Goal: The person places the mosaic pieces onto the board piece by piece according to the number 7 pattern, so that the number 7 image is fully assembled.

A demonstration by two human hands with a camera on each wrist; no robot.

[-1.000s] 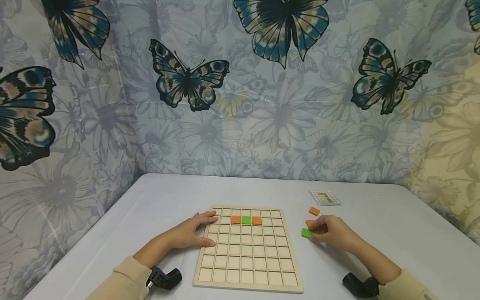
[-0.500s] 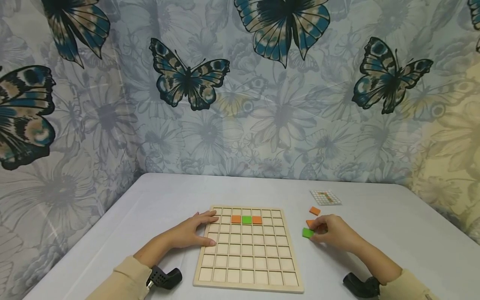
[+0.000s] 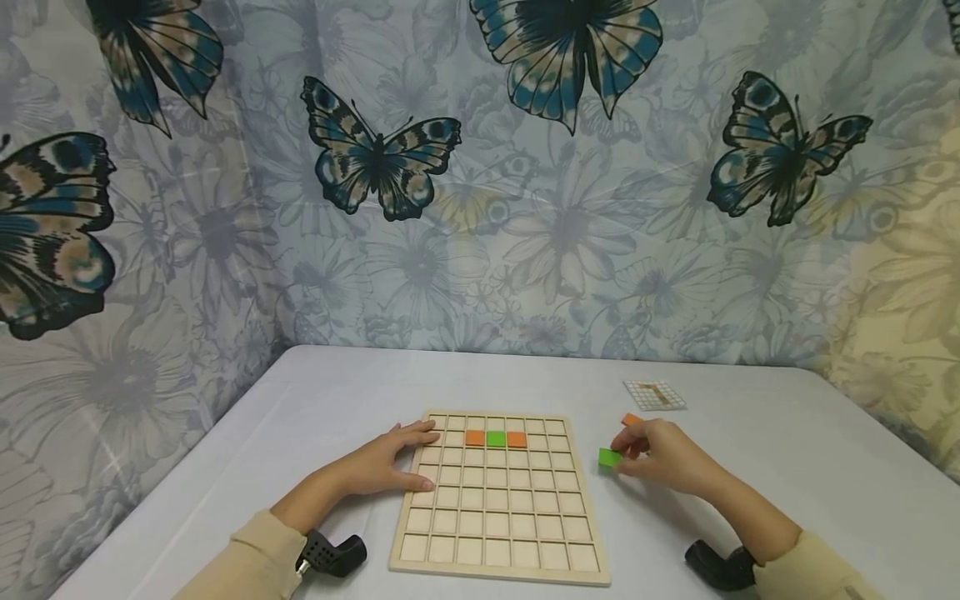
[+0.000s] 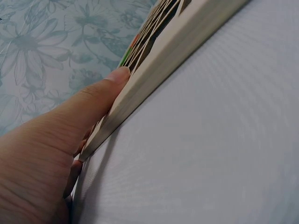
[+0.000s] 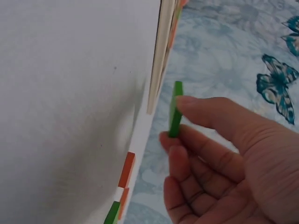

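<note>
A pale wooden grid board lies on the table. In one of its upper rows a green tile sits between two orange tiles. My left hand rests on the board's left edge with fingers spread; in the left wrist view the thumb lies over the rim. To the right of the board, my right hand pinches another green tile between thumb and fingers, above the table. Below it in the right wrist view, two loose orange tiles and a further green tile lie on the table.
A small card with a printed grid pattern lies at the back right, beyond the loose orange tile. A white cloth covers the table. Butterfly-patterned fabric hangs behind and beside it.
My right hand has lifted the green tile and shifted slightly up and left with it. The nearer orange tile is now hidden behind the hand in the head view. My left hand stays put.
</note>
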